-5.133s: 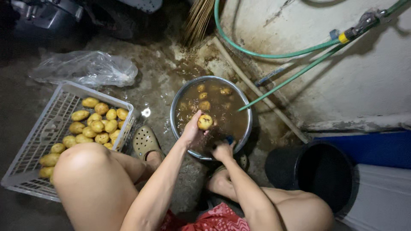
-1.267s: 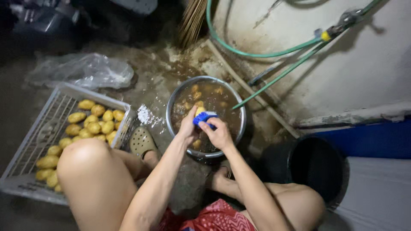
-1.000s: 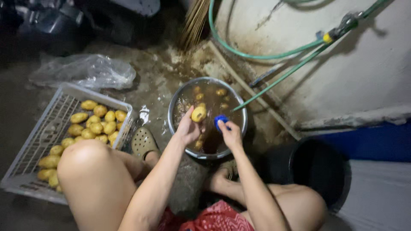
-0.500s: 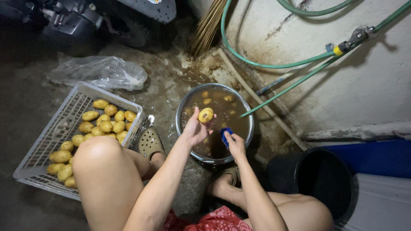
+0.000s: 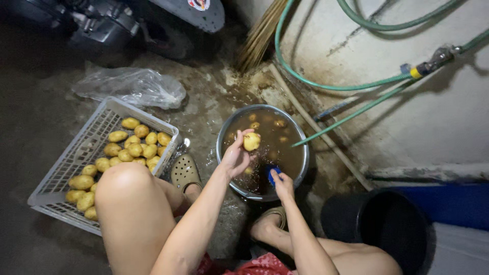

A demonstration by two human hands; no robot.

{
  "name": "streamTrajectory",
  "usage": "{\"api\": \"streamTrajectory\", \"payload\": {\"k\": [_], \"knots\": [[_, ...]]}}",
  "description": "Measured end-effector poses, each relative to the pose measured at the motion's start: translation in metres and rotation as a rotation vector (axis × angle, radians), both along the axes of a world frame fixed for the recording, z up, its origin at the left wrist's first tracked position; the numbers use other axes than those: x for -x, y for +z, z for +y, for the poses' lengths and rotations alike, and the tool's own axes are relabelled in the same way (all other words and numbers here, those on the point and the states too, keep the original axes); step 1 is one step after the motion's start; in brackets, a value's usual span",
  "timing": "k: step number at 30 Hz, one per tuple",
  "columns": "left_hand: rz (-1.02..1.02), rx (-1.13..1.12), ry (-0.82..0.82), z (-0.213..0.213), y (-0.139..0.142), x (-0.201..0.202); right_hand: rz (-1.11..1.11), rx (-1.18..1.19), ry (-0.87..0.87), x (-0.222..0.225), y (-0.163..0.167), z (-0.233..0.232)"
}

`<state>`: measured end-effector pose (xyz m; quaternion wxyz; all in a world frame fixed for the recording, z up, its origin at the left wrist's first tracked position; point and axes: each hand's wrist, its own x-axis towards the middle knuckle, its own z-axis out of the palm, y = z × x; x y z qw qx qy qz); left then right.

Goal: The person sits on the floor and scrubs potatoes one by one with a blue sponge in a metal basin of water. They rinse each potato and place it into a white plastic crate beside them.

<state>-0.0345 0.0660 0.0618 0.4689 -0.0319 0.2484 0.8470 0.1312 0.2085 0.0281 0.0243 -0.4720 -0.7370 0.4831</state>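
A small yellow-skinned potato (image 5: 251, 141) is held up in the left hand (image 5: 235, 157), its fingers (image 5: 238, 138) curled round the potato from the side, above the round metal basin (image 5: 302, 153) of murky brown water. A few more potatoes (image 5: 278, 123) are seen floating at the basin's far side. The right hand (image 5: 281, 183) is lowered at the near edge of the water, closed on a small blue scrubbing object (image 5: 272, 172) (only its top shows — what kind of scrubber it is cannot be told). The two hands are near each other but apart.

To the left, on the wet concrete floor, a white plastic lattice crate (image 5: 76, 158) is partly filled with yellow potatoes (image 5: 135, 147). A crumpled clear plastic bag (image 5: 133, 86) lies beyond it, and a black bucket (image 5: 379, 226) stands at the lower right. A green hose (image 5: 326, 86) is looped along the stained wall.
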Motion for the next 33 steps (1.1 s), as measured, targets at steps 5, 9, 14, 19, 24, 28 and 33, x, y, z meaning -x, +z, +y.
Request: {"api": "streamTrajectory", "payload": {"k": [5, 9, 14, 19, 24, 28, 33], "knots": [[-0.018, -0.101, 0.016, 0.000, 0.003, 0.002, 0.034, -0.113, 0.055, 0.008, -0.004, -0.001], [0.021, -0.150, -0.003, 0.005, -0.005, 0.002, -0.054, -0.181, 0.089, 0.011, -0.005, 0.001], [0.077, -0.182, -0.016, 0.009, -0.007, 0.002, -0.020, -0.185, 0.094, 0.012, -0.003, 0.001], [0.052, -0.103, -0.025, 0.009, 0.000, 0.002, -0.059, -0.176, 0.114, 0.013, 0.000, -0.001], [0.054, -0.047, -0.004, 0.011, 0.002, 0.003, 0.004, -0.164, 0.109, 0.014, -0.001, -0.001], [0.085, -0.088, -0.008, 0.011, 0.001, 0.005, 0.012, -0.170, 0.141, 0.014, -0.003, -0.003], [0.085, -0.110, -0.012, 0.012, -0.002, 0.007, -0.004, -0.205, 0.147, 0.016, 0.002, -0.006]]}}
